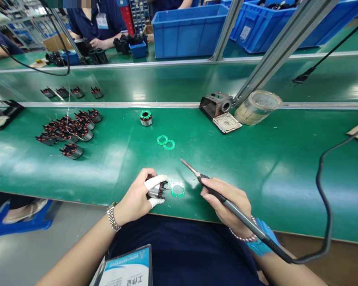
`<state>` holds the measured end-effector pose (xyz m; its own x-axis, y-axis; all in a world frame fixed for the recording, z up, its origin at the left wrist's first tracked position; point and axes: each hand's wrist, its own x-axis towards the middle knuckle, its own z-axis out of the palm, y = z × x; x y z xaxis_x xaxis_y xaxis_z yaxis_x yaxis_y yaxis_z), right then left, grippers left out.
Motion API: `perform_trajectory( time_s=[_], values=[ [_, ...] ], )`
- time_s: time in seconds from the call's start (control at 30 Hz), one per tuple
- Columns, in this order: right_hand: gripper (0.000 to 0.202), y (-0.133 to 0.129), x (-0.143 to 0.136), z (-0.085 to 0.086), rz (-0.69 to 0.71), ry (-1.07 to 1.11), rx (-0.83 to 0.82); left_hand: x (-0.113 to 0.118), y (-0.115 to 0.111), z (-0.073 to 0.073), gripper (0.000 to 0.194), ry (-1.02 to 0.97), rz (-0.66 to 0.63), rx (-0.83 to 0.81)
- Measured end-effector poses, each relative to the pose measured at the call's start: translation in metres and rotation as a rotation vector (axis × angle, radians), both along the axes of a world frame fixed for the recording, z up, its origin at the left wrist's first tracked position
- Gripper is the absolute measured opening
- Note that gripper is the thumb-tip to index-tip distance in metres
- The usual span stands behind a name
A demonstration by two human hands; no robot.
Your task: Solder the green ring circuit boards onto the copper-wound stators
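My left hand (140, 194), with white covers on two fingertips, is closed around a motor stator (155, 191) lying on its side near the table's front edge. Just right of the stator's pins lies a ring-shaped green circuit board (181, 190). My right hand (228, 200) grips a soldering iron (217, 194) like a pen, its tip pointing up and left above the table, apart from the stator. Farther back, two more ring boards (169, 145) overlap on the table. Behind them stands another stator (146, 119) with a green ring board on top.
Several stators (73, 129) are grouped at the left. A metal iron stand (216, 105), a flat pad (227, 122) and a translucent tub (258, 107) sit at the back right. The iron's black cord (319, 190) loops at the right. Blue bins (187, 31) and co-workers are beyond the divider.
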<state>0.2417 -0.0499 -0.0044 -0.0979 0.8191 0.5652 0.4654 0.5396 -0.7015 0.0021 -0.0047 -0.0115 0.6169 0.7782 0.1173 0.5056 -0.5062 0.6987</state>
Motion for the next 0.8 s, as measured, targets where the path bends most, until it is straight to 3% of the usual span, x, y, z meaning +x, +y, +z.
perform_trajectory(
  time_s=[0.27, 0.47, 0.53, 0.63, 0.73, 0.8],
  values=[
    [0.016, -0.002, -0.002, -0.013, -0.08, -0.012, -0.095, 0.0, 0.0, -0.001, 0.052, -0.014, 0.018, -0.017],
    [0.033, 0.005, -0.003, -0.016, 0.275, -0.186, 0.001, 0.002, -0.001, 0.004, 0.051, -0.059, 0.112, -0.075],
    [0.031, 0.005, -0.006, -0.013, 0.218, -0.193, 0.032, 0.006, -0.002, 0.006, 0.053, -0.093, 0.13, -0.131],
    [0.023, 0.001, -0.015, -0.004, -0.005, -0.074, -0.058, 0.016, -0.004, 0.006, 0.056, -0.128, 0.13, -0.177],
    [0.022, -0.002, -0.028, 0.007, -0.1, 0.209, -0.251, 0.026, -0.005, 0.004, 0.056, -0.051, 0.202, -0.098],
    [0.023, 0.0, -0.032, 0.013, -0.126, 0.281, -0.281, 0.031, -0.004, 0.001, 0.056, 0.015, 0.254, -0.045]
  ],
)
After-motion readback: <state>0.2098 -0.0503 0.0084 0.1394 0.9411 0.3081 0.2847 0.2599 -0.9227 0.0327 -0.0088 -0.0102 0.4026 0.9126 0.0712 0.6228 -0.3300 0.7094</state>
